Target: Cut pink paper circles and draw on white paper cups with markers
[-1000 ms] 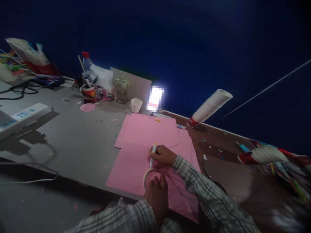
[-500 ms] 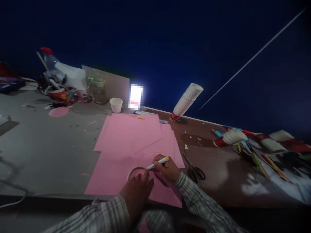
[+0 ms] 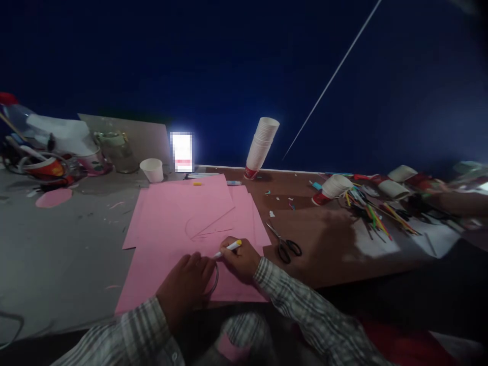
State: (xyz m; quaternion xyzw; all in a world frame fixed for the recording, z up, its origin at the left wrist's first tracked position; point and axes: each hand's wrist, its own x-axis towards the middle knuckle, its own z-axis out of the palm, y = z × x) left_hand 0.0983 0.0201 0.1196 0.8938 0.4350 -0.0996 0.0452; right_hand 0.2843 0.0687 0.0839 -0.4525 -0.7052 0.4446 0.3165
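Blue wall (image 3: 229, 66), nested cups (image 3: 262, 142), right fingers (image 3: 229, 257) gripping marker (image 3: 231, 247), left fingers (image 3: 201, 263) over ring (image 3: 217, 277), grip unclear

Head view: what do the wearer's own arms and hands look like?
The left hand and right hand are gloveless. The left sleeve and right sleeve are long, in plaid of pale and dark greyish tones, reaching about the wrists.

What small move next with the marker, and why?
Probably slide the white marker along the exposed edge of the ring: the right hand holds it beside the ring, and the left hand partly covers the ring on the pink paper.
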